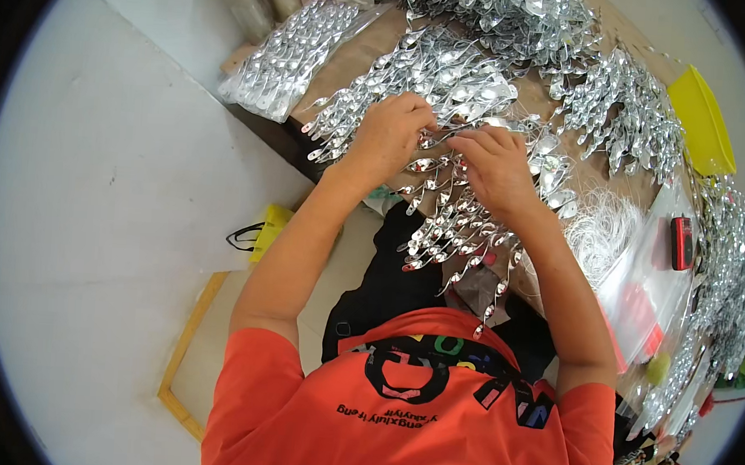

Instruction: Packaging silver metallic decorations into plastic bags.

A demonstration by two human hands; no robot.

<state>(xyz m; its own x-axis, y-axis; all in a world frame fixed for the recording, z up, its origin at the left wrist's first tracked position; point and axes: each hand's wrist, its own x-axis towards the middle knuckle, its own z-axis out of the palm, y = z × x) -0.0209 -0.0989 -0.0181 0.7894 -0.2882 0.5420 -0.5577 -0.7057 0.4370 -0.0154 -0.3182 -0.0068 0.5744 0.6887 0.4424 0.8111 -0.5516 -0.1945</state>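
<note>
**Grip Set Close Above Dangling Silver Strands [461, 212]**

Fingertips of the left hand [393, 133] and right hand [501, 174] are bunched nearly together; exactly what is pinched cannot be told. Below, at six o'clock, the twisted strands are draped toward the lap. A silver heap [441, 64] is spread at twelve, white cord [603, 229] is piled at four, and a yellow tub [702, 120] is placed at three. Tangling could be caused by neighbouring twists being hooked; slipping, by a loosened pinch.

Large black letters [374, 376] standing upside down on an orange shirt [461, 464], lower centre; smaller black lettering [382, 418] running below
</note>
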